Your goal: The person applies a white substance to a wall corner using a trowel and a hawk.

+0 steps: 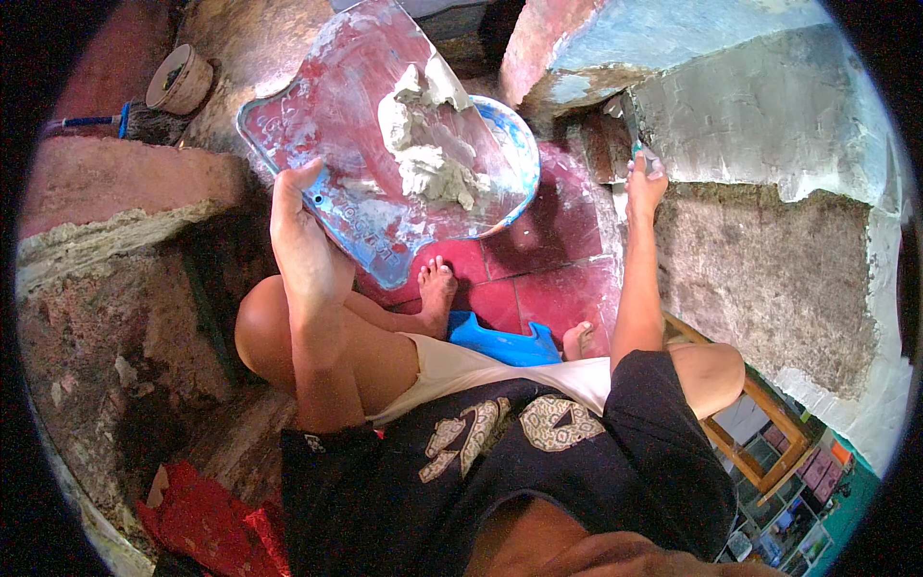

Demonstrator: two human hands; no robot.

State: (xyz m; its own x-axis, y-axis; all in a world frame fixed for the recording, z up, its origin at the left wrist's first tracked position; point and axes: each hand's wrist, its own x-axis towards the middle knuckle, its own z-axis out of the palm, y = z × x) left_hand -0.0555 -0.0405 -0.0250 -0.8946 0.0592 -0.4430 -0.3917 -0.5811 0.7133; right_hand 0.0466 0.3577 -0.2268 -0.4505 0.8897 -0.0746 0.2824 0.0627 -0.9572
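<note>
To the right of the board is a wall: its upper band wears a smooth grey coat, while the rough brown patch below is bare – so the work looks partly done, that patch seeming the main part left. Red floor tiles spread below and right of the board. The board itself, smeared red, blue and white, lies in front of you; your left hand grips its near-left edge, thumb on top. On the board sits a mound of pale paste – plenty remains. Nearer you than the board is a blue plastic stool. A small pot stands left of the board. Smallest, right of the board, is a thin tool, perhaps a scraper, apparently clasped in your right hand beside the wall.
</note>
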